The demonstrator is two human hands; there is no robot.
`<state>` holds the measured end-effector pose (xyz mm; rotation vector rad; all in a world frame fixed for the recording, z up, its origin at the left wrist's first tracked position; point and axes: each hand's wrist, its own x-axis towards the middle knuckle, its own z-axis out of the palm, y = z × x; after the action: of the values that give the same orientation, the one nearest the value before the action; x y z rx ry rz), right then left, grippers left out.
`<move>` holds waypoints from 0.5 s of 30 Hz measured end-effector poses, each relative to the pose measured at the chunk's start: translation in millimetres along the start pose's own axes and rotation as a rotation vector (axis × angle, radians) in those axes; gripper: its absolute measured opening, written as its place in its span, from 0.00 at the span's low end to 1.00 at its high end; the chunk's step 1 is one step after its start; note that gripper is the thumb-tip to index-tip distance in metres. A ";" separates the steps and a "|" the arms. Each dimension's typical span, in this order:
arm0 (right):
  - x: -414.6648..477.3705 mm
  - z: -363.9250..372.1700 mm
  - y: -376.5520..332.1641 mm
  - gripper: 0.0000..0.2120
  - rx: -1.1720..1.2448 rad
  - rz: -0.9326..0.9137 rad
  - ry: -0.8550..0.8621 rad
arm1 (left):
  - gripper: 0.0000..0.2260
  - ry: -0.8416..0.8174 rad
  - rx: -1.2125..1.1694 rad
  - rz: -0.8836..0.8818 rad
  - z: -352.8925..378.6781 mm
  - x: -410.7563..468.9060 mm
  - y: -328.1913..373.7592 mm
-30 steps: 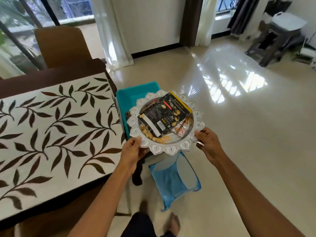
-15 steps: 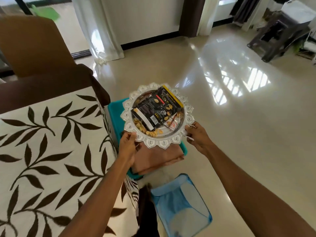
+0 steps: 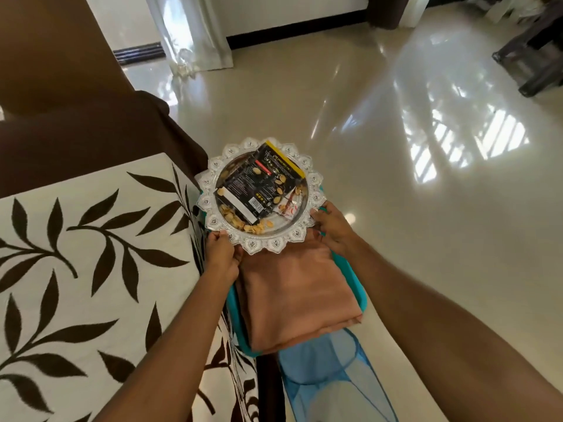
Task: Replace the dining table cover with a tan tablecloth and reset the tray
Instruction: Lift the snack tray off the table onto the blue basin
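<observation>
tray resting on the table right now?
No. Both the left hand and right hand hold the tray beyond the table edge, above the folded tan tablecloth.

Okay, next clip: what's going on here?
A person holds a silver tray of snack packets and nuts by its rim, left hand and right hand, beside the table. The table still wears its leaf-print cover. Under the tray, a folded tan cloth lies on a teal bin, not yet spread.
</observation>
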<state>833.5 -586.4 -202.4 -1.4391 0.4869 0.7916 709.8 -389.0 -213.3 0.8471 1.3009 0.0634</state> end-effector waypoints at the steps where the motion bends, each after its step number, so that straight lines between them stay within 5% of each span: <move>1: 5.0 0.1 4.2 0.14 0.001 0.007 0.000 | 0.09 0.010 0.005 -0.028 -0.5 5.5 -2.3; 15: 34.4 -0.8 11.4 0.17 -0.062 0.052 0.055 | 0.08 0.015 0.041 -0.060 5.0 21.4 -8.3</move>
<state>848.2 -581.5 -235.2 -1.5139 0.5477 0.8170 717.4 -387.0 -235.5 0.8437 1.3449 -0.0039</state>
